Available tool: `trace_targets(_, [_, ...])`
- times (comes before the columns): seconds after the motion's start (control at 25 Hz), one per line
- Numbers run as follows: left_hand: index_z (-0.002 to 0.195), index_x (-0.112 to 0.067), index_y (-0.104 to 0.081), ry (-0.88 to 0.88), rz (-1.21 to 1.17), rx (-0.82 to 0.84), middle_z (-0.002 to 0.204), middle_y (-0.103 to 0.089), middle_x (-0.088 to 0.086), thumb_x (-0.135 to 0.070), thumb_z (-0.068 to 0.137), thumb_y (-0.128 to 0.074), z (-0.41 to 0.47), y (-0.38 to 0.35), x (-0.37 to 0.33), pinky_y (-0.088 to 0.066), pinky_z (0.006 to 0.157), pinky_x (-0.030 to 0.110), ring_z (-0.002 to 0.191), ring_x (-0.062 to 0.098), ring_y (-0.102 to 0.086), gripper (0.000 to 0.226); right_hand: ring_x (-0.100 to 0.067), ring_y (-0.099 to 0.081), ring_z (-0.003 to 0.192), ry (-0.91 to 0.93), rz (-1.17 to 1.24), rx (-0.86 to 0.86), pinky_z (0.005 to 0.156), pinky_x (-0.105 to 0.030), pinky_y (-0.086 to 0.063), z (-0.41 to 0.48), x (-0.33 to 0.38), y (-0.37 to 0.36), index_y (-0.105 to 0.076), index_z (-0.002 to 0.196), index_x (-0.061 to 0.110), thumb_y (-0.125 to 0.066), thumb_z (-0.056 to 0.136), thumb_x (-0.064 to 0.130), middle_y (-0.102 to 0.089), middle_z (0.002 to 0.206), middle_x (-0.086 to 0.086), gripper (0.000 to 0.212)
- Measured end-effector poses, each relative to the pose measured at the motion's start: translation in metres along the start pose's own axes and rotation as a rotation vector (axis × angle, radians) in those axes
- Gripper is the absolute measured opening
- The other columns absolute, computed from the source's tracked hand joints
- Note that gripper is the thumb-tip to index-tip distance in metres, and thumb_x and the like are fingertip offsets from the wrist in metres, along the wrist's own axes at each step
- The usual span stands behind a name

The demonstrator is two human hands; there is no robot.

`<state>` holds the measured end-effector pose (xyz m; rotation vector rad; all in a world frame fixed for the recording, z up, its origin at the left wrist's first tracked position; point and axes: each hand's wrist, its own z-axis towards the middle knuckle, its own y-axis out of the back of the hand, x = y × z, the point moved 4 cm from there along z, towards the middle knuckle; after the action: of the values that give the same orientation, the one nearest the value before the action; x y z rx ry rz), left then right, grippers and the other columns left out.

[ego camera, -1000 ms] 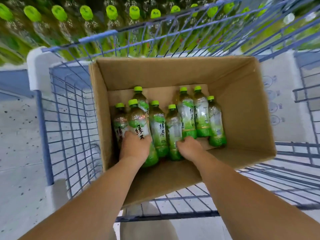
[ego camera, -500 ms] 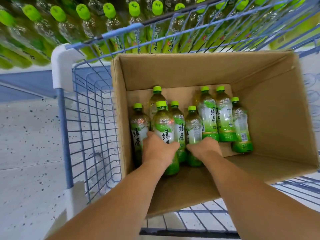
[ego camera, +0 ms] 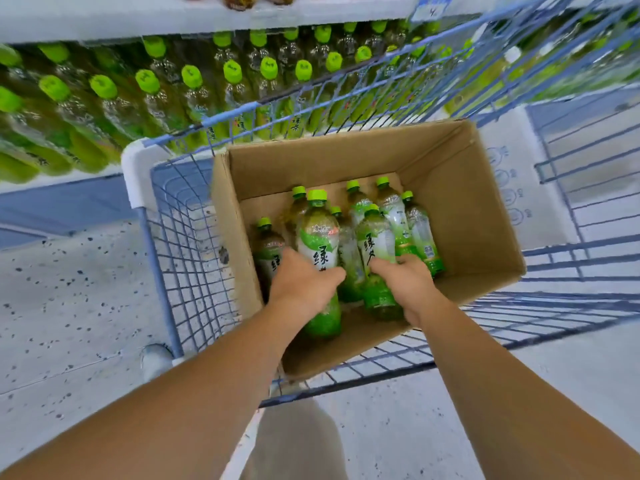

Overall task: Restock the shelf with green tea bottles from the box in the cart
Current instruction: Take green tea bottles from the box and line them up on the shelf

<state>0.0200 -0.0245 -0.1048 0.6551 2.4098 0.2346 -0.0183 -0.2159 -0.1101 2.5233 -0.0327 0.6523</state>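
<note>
The blue wire cart is carrying the brown cardboard box. The left hand is gripping a clear plastic green tea bottle with a green cap, and it is now rising above the other bottles in the box. The right hand is gripping a second green-capped bottle, which is coming up too. Both were standing lower a moment ago. More of the white shelf is showing behind.

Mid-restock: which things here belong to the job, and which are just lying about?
Job: left hand, right hand, left-held bottle, right-held bottle, boxed bottles, cardboard box, cart, shelf.
Lying about: white carton, price tag, speckled floor.
</note>
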Motion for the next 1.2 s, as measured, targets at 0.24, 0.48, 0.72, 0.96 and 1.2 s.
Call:
trace_targets(0.24, [0.115, -0.015, -0.048, -0.188, -0.076, 0.074, 0.095, -0.061, 0.000, -0.040, 0.077, -0.076, -0.069, 0.074, -0.033, -0.050, 0.062, 0.033, 0.081, 0.017, -0.062, 0.053, -0.030, -0.069, 0.082, 0.010, 0.336, 0.068, 0.064, -0.035, -0.054, -0.113, 0.029, 0.018, -0.061, 0.114, 0.009, -0.066, 0.087, 0.016, -0.067, 0.103, -0.017, 0.028])
trace_targets(0.48, [0.105, -0.018, -0.056, -0.279, -0.219, 0.035, 0.090, -0.065, 0.004, -0.028, 0.083, -0.074, -0.130, 0.186, -0.033, -0.048, 0.056, 0.031, 0.075, 0.017, -0.064, 0.030, -0.016, -0.067, 0.096, 0.171, 0.279, 0.115, 0.080, -0.032, -0.056, -0.226, 0.082, -0.016, -0.055, 0.125, 0.011, -0.080, 0.081, 0.036, -0.068, 0.114, -0.001, 0.057])
trace_targets(0.72, [0.103, -0.014, -0.047, -0.275, -0.206, -0.081, 0.093, -0.060, 0.008, -0.036, 0.079, -0.076, -0.150, 0.320, -0.002, -0.046, 0.061, 0.035, 0.075, 0.019, -0.059, 0.043, -0.023, -0.073, 0.089, 0.307, 0.207, 0.172, 0.079, -0.047, -0.061, -0.307, 0.147, -0.095, -0.067, 0.113, 0.024, -0.084, 0.066, 0.046, -0.076, 0.097, -0.003, 0.054])
trace_targets(0.96, [0.113, -0.017, -0.048, -0.332, -0.203, -0.221, 0.095, -0.060, -0.006, -0.033, 0.078, -0.081, -0.145, 0.443, 0.022, -0.040, 0.052, 0.021, 0.078, 0.003, -0.057, 0.050, -0.023, -0.075, 0.089, 0.437, 0.126, 0.293, 0.080, -0.045, -0.061, -0.344, 0.230, -0.192, -0.074, 0.104, 0.023, -0.079, 0.082, 0.026, -0.078, 0.099, -0.003, 0.022])
trace_targets(1.2, [0.106, -0.016, -0.048, -0.280, -0.261, -0.435, 0.095, -0.061, -0.002, -0.033, 0.073, -0.083, -0.131, 0.532, 0.038, -0.046, 0.060, 0.029, 0.082, 0.010, -0.061, 0.051, -0.023, -0.075, 0.088, 0.497, 0.128, 0.506, 0.072, -0.038, -0.059, -0.348, 0.299, -0.287, -0.071, 0.111, 0.017, -0.074, 0.087, 0.015, -0.078, 0.096, -0.002, 0.025])
